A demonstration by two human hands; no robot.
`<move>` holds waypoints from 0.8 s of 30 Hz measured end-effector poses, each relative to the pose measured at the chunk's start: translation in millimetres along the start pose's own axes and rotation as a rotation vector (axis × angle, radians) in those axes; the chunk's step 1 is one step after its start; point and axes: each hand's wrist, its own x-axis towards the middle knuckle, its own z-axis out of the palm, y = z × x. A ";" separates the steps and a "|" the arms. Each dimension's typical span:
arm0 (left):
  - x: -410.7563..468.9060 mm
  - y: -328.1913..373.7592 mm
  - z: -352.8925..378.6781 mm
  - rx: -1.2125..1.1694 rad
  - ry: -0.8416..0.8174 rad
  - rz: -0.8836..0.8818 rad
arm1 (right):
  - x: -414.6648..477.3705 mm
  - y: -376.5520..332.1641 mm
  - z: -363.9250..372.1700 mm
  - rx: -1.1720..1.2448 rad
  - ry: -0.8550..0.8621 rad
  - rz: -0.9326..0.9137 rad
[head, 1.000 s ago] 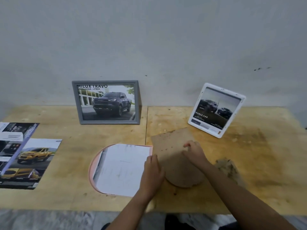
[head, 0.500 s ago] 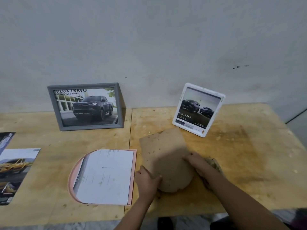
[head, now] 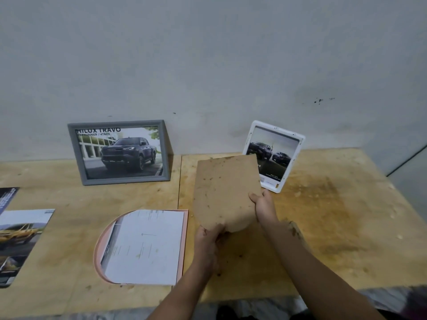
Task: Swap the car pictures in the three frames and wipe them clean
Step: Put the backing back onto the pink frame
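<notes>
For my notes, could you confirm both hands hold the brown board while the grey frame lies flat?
Not quite: the head view shows the grey frame standing against the wall. The left hand and right hand do hold the brown board.

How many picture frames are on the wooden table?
3: a grey rectangular frame standing at the wall, a white frame leaning right of it, a pink arched frame lying flat in front.

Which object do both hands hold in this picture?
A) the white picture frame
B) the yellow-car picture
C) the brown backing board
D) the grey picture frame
C: the left hand grips the brown backing board at its rounded lower edge, and the right hand holds its right edge.
</notes>
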 end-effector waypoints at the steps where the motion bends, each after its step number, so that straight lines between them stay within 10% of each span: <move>1: -2.5 2.9 -0.8 -0.007 0.005 0.027 | -4.5 0.9 6.2 0.039 -0.036 0.010; 12: -10.1 103.7 -125.5 0.096 -0.060 -0.023 | -10.8 18.3 33.4 0.366 -0.246 0.097; 24: 20.8 118.0 -238.9 0.227 0.404 0.060 | -61.8 62.9 87.3 -0.446 -0.607 0.342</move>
